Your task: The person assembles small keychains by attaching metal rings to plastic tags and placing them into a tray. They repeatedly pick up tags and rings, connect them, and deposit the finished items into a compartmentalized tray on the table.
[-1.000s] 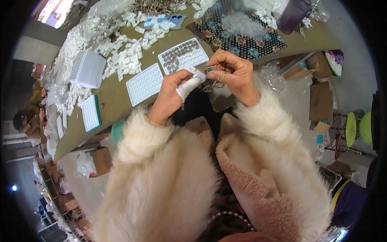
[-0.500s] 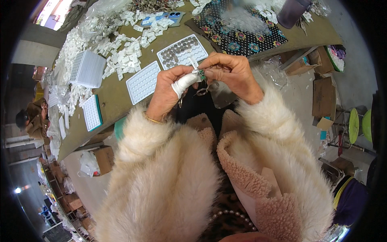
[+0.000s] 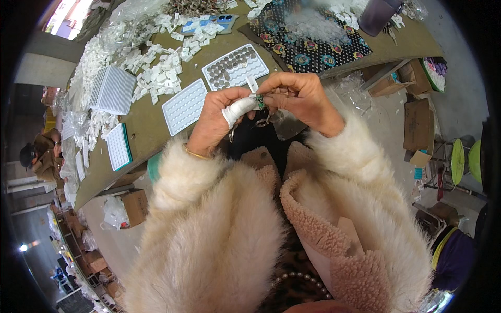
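Observation:
In front of my chest, both hands are closed on one small piece of work. My left hand [image 3: 209, 117], with a white wrapping on one finger, pinches it from the left. My right hand [image 3: 305, 99] grips its right side between thumb and fingers. Between the fingertips shows a small green circuit board [image 3: 260, 101]. A flat white plastic piece [image 3: 252, 83] sticks up just above it; whether the two are joined is hidden. Thin dark loops [image 3: 262, 122], perhaps wires, hang below my fingers. Beyond my hands lies a white tray [image 3: 252, 73] partly filled with round grey discs.
A white dimpled tray [image 3: 184, 108] lies left of my hands, with a tray stack [image 3: 112, 89] farther left. Loose white plastic pieces [image 3: 159, 73] heap across the table. A patterned cloth [image 3: 313, 55] and dark cup [image 3: 380, 16] stand back right. Another person [image 3: 46, 156] is far left.
The white plastic piece stands slightly higher and more upright between my fingers. More of the green circuit board shows. My hands have hardly shifted.

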Demonstrator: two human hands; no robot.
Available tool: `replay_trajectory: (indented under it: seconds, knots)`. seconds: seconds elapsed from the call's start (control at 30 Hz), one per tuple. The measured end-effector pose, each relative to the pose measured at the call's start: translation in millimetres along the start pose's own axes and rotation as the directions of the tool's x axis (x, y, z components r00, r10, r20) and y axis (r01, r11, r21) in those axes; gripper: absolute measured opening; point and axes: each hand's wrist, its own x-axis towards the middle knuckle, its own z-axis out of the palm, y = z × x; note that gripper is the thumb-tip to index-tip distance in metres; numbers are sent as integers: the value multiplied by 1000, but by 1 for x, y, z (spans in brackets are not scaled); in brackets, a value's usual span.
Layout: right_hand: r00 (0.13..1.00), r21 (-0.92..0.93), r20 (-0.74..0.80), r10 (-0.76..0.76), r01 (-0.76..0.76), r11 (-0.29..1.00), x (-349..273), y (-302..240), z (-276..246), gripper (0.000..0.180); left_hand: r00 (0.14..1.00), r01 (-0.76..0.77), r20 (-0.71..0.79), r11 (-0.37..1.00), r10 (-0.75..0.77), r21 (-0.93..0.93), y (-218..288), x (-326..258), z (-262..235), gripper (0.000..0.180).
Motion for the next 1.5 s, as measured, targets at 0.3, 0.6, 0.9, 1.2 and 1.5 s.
replay_trajectory:
  seconds: [0.3,0.6,0.9,1.2,1.5]
  knots:
    - [992,22,74,102,-104,994,-3,-8,-5,16,988,92,133,994,-84,-55,5,-3,-3,21]
    - [1000,78,13,21,-21,997,-3,3,-5,14,998,-36,-44,999,35,-21,-8,1,6,14]
    - [994,51,-112,-10,16,999,-4,1,-1,14,996,-48,-75,993,40,-111,-6,4,10,22]
    - [956,-152,-183,-229,203,967,-6,5,9,14,984,-136,-138,980,116,-142,-9,7,18,24]
    - [923,-506,-26,-383,319,802,-3,13,2,29,948,-227,-165,942,272,248,-12,8,12,18]
